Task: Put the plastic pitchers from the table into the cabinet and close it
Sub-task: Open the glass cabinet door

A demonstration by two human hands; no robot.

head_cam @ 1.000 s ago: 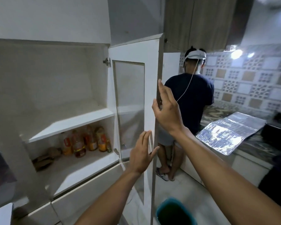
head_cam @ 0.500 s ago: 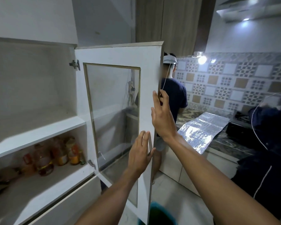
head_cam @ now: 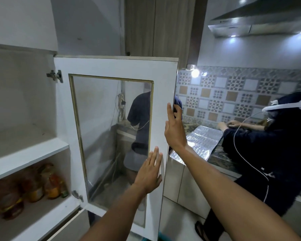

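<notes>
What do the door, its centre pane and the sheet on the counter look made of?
Door: white laminated board, it seems, with a matte face and a thin brownish edge along the top.
Pane: glass or clear plastic; a person shows through it, with faint glare. A dull gold trim frames it.
Sheet: likely aluminium foil, silvery, creased and brightly reflective.

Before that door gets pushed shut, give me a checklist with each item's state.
1. Right hand has a grip on the free edge of the cabinet door: ok.
2. Left hand flat on the door frame beside the glass pane: ok.
3. Pitchers inside: not ok, none visible; upper shelf looks bare.
4. Bottles on the lower shelf stand back from the front edge: ok.
5. Fingers clear of the hinge: ok.
</notes>
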